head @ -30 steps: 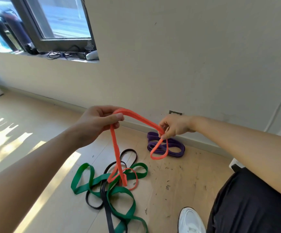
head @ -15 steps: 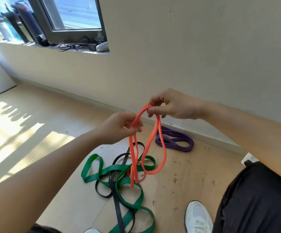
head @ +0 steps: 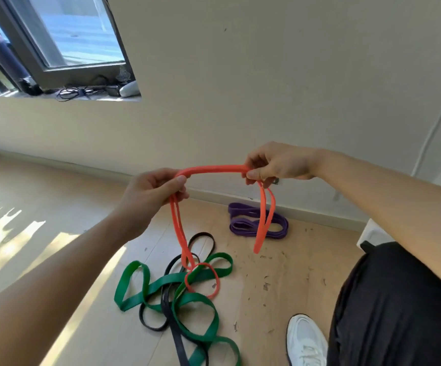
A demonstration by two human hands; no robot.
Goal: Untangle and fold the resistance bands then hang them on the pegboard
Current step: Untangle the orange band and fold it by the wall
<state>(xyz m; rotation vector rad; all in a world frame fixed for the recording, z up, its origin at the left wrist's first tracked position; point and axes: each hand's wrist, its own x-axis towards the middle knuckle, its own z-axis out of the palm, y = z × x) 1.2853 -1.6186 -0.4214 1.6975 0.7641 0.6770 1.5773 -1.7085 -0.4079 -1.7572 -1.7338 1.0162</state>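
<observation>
- Two hands hold one orange band point(head: 214, 169) above a pale wooden floor point(head: 55, 260). The left hand point(head: 148, 196) pinches it between thumb and curled fingers, and the right hand point(head: 274, 165) pinches the far end of the span the same way.
- Between the hands the band runs doubled and almost level. From the left hand two strands drop to the floor, where a small orange loop lies on the green band point(head: 132, 283). From the right hand a loop hangs free, its tip off the floor.
- We can make out a grey mark on the white shoe point(head: 306, 339), but it is too blurred to read. The bottom edge cuts the shoe, which sits just beside black trousers point(head: 398, 313).
- Green band and black band point(head: 170, 307) lie tangled together below the hands. Both run out of the bottom edge, so we cannot see their full length.
- A purple band point(head: 243, 223) lies coiled by the wall, apart from the tangle and partly behind the hanging orange loop.
- Cables point(head: 74, 92) and small dark items crowd the window sill, too small for us to name.
</observation>
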